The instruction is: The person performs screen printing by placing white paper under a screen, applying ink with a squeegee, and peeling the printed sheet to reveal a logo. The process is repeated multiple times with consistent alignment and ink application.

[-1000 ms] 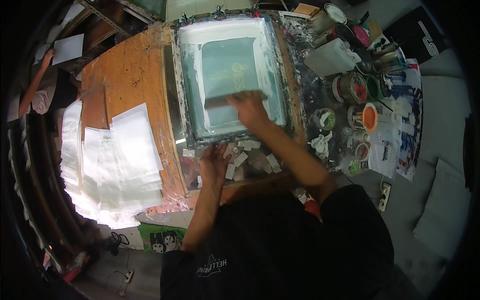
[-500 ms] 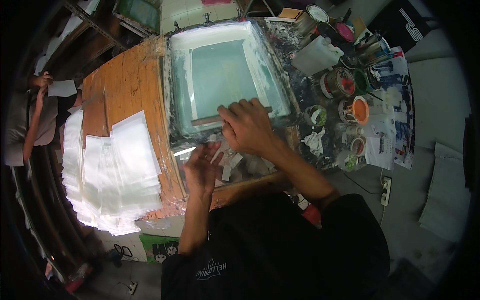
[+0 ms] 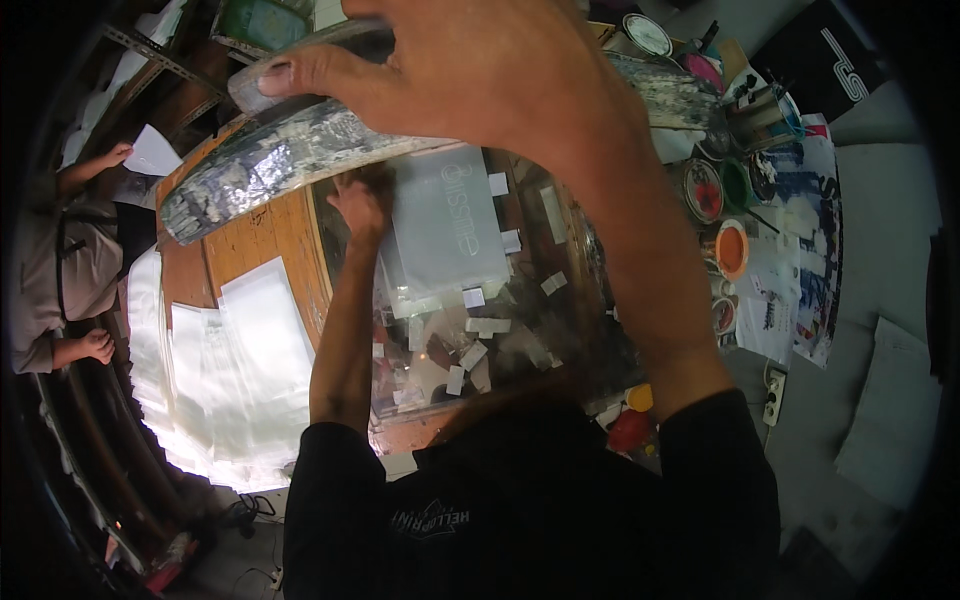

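My right hand [image 3: 500, 75], large and close to the camera, grips the raised near edge of the screen printing frame [image 3: 270, 165]. Its thumb presses on a grey bar whose kind I cannot make out. Beneath the lifted frame lies a translucent plastic sheet [image 3: 440, 265] with pale lettering, on the glass-topped print bed [image 3: 515, 365]. My left hand [image 3: 360, 208] is at the upper left edge of that sheet, its fingertips blurred and in shadow. Most of the screen's mesh is hidden behind my right hand and the frame edge.
A fanned stack of translucent sheets [image 3: 230, 370] lies left on the wooden tabletop [image 3: 265, 240]. Small white tabs [image 3: 487, 325] dot the print bed. Paint cans [image 3: 703, 190] and an orange paint pot [image 3: 732, 250] stand right. A co-worker's hand [image 3: 118, 155] holds a white sheet [image 3: 155, 152].
The screen frame has swung up off the bed, uncovering the lettered sheet. My right hand has risen toward the camera with the frame; my left hand has reached forward to the sheet.
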Demonstrator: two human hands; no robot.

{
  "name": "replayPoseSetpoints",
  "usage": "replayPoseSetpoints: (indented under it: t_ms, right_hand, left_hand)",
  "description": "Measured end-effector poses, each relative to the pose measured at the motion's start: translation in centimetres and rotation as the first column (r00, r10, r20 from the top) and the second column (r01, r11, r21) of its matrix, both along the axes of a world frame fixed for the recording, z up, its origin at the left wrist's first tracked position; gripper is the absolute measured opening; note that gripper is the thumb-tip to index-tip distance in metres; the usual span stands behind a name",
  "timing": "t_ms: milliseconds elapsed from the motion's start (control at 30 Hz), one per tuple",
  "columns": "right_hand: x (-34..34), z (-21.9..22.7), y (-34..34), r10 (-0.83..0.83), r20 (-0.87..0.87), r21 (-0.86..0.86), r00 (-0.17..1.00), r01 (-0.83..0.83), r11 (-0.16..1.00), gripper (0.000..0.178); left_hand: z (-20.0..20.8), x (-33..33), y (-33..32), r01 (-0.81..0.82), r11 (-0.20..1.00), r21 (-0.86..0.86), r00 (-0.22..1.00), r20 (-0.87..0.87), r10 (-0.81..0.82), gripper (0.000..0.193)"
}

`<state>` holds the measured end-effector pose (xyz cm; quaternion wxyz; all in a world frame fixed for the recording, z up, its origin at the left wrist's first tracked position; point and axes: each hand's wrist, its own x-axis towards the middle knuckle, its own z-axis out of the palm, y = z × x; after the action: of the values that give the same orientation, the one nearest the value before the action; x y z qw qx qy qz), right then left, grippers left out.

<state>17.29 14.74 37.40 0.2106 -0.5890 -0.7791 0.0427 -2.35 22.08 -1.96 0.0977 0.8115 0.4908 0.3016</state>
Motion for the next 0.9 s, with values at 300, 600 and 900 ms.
replayPoseSetpoints:
  t_ms: [300, 600, 900]
  right_hand:
    - [-0.6, 3.7, 2.5, -0.176, 0.076, -0.197, 0.982, 0.188, 0.962, 0.058]
    - [0.1, 0.9, 4.4, -0.223, -0.041, -0.056, 0.974, 0.221, 0.974, 0.069]
    - [1.4, -0.5, 4.7, -0.223, -0.029, 0.02, 0.974, 0.223, 0.975, 0.063]
  left_hand:
    - [6.0, -8.7, -0.2, -0.016, 0.84, -0.542, 0.859, 0.423, 0.289, 0.023]
    - [9.6, -40.7, -8.6, -0.588, 0.8, 0.12, 0.796, -0.085, 0.599, 0.055]
    - [2.8, -27.9, -23.2, -0.584, 0.785, -0.207, 0.745, -0.519, 0.419, 0.071]
